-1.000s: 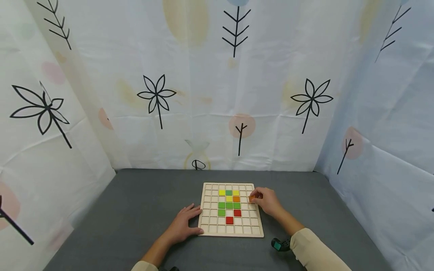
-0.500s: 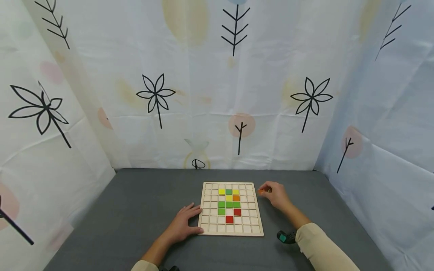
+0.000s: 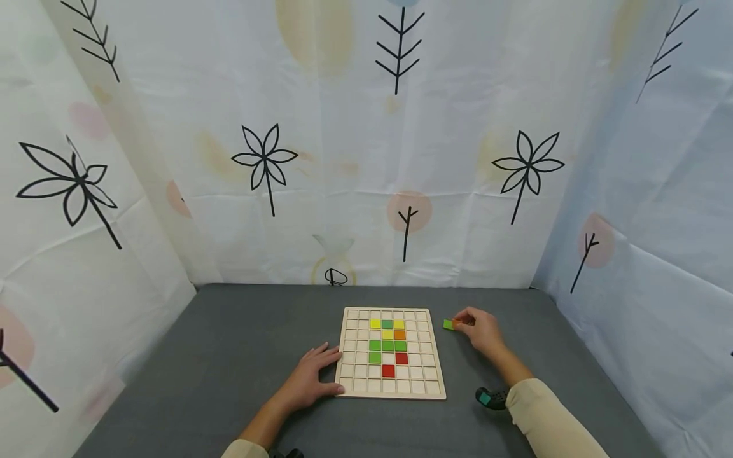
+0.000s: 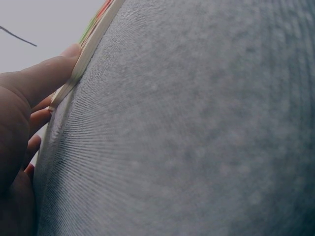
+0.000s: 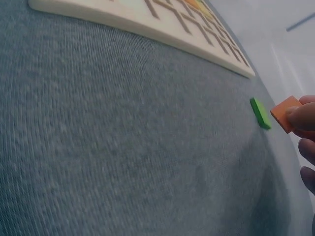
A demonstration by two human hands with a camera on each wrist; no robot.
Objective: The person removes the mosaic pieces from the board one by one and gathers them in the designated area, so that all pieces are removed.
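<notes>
A square wooden grid board (image 3: 359, 387) lies on the grey table, with several yellow, green, orange and red tiles in its cells. My left hand (image 3: 308, 380) rests at the board's left edge, fingers spread and thumb on its near corner, as the left wrist view also shows. Off the board's right side, my right hand (image 3: 481, 329) pinches an orange tile (image 5: 285, 113) between thumb and finger. Just beside it a loose green tile (image 3: 448, 324) lies on the table; in the right wrist view the two tiles look close but apart.
The grey cloth-covered table (image 3: 258, 331) runs back to a white patterned curtain (image 3: 355, 140), which also hangs at both sides. A black strap-like device with a teal patch (image 3: 490, 399) sits at the right wrist.
My right hand has moved right, from over the board's right edge to the table beyond it, still holding the orange tile. The loose green tile has come into view. My left hand has stayed put.
</notes>
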